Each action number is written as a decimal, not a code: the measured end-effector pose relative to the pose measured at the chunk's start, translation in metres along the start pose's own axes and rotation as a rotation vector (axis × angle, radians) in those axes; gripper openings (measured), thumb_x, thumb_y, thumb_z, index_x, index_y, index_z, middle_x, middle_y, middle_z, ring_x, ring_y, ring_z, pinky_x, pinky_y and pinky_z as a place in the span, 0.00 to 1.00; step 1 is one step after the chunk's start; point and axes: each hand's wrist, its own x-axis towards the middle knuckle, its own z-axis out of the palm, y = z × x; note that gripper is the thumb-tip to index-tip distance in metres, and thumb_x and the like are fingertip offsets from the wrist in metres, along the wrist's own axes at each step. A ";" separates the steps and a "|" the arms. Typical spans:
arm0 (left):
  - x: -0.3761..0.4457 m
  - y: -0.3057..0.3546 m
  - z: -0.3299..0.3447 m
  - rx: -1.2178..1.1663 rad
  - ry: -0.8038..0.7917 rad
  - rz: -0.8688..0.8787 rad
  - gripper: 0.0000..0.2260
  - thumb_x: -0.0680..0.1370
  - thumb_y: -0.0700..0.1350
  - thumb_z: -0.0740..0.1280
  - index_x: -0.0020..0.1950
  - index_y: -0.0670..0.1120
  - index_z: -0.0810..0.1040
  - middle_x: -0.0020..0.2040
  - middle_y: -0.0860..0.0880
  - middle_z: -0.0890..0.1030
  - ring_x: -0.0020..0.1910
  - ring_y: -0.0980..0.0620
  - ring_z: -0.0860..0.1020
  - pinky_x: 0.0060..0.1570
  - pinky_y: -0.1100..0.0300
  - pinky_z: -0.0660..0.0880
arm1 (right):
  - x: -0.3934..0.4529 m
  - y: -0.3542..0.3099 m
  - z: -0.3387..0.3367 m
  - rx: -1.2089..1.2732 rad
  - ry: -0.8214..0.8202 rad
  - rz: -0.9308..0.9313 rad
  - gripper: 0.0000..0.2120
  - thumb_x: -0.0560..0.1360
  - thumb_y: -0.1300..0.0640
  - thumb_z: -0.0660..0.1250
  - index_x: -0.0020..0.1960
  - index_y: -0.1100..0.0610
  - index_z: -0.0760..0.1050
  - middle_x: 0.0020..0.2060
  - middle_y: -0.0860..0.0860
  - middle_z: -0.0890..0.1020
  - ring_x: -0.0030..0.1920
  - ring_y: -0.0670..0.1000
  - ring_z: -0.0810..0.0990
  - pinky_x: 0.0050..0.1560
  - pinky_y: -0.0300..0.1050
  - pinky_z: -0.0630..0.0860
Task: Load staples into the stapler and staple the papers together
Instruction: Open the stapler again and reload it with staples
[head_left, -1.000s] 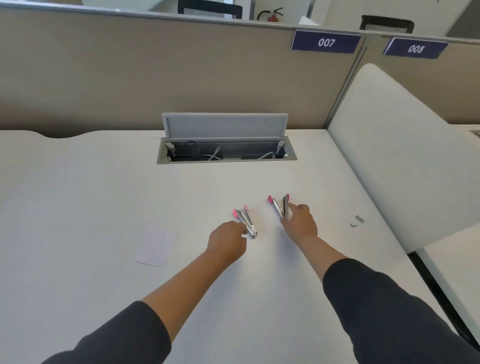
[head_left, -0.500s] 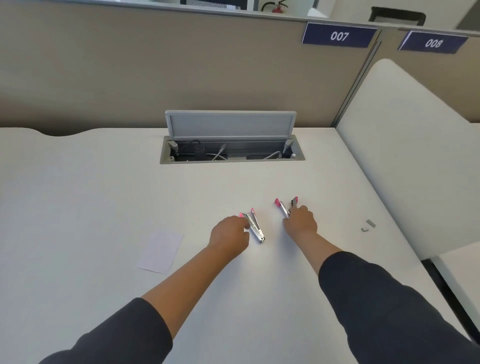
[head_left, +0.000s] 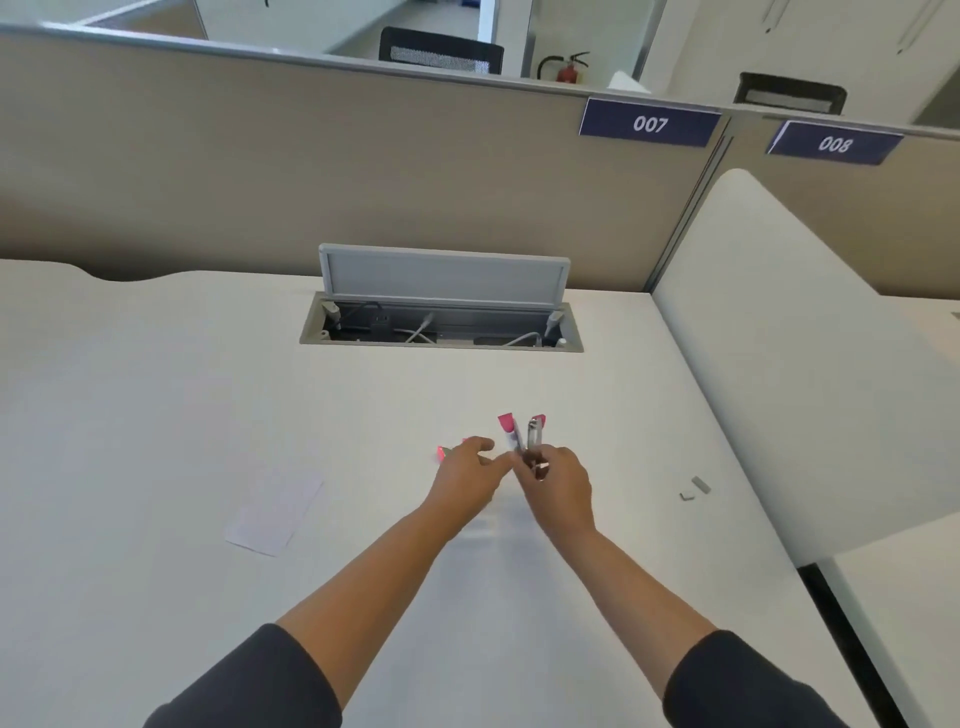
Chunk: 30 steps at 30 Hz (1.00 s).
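Small white paper slip (head_left: 274, 512) lies flat on the white desk (head_left: 156, 415), well apart on the left; left hand (head_left: 467, 480) hovers with fingers loosely spread, holding nothing, over a second pink-tipped stapler (head_left: 442, 453) mostly hidden beneath it. Right hand (head_left: 558, 486) grips the pink-tipped metal stapler (head_left: 524, 441), splayed open and lifted off the desk. Short grey staple strips (head_left: 696, 487) sit far right, so risk: the sprung-open stapler twists in that low grip, or a strip breaks when pinched.
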 end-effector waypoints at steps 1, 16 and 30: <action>-0.002 0.003 0.006 -0.044 -0.005 -0.018 0.20 0.76 0.50 0.66 0.65 0.43 0.70 0.48 0.47 0.79 0.51 0.46 0.79 0.49 0.54 0.77 | -0.006 -0.003 -0.001 0.030 0.005 -0.025 0.08 0.74 0.52 0.66 0.48 0.54 0.78 0.42 0.51 0.77 0.40 0.48 0.78 0.39 0.37 0.68; -0.016 0.019 -0.006 -0.199 -0.070 0.136 0.07 0.81 0.45 0.57 0.48 0.46 0.73 0.45 0.48 0.84 0.47 0.51 0.81 0.43 0.58 0.76 | -0.019 -0.028 -0.059 0.997 -0.035 0.405 0.14 0.77 0.50 0.62 0.59 0.54 0.63 0.50 0.54 0.77 0.50 0.53 0.80 0.46 0.49 0.80; -0.030 0.027 -0.018 -0.471 -0.512 -0.045 0.13 0.79 0.46 0.51 0.43 0.44 0.72 0.26 0.51 0.63 0.21 0.57 0.58 0.24 0.64 0.57 | -0.013 -0.061 -0.080 0.622 -0.317 0.229 0.10 0.78 0.51 0.60 0.51 0.53 0.78 0.43 0.49 0.82 0.43 0.48 0.79 0.42 0.40 0.75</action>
